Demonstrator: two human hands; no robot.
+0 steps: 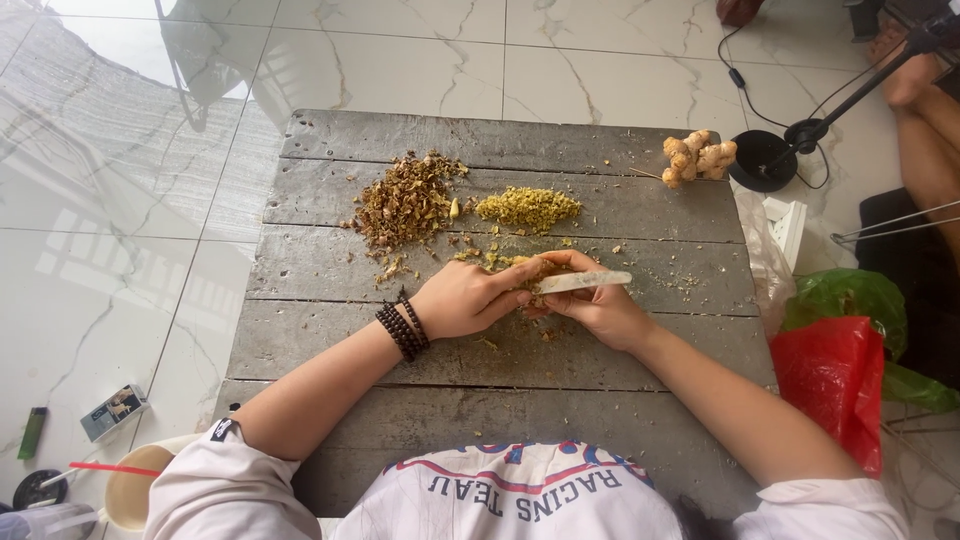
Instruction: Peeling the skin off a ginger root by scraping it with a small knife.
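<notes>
Nearby, small printed box (114, 411) on floor (110, 260).

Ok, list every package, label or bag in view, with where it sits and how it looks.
Small box: on the floor tiles left of the wooden board, flat rectangular pack, grey-blue with a pale picture panel.
Red plastic bag: on the floor right of the board, crumpled, glossy red.
Green plastic bag: just behind the red one, crumpled, translucent green.
No screens or signs.
</notes>
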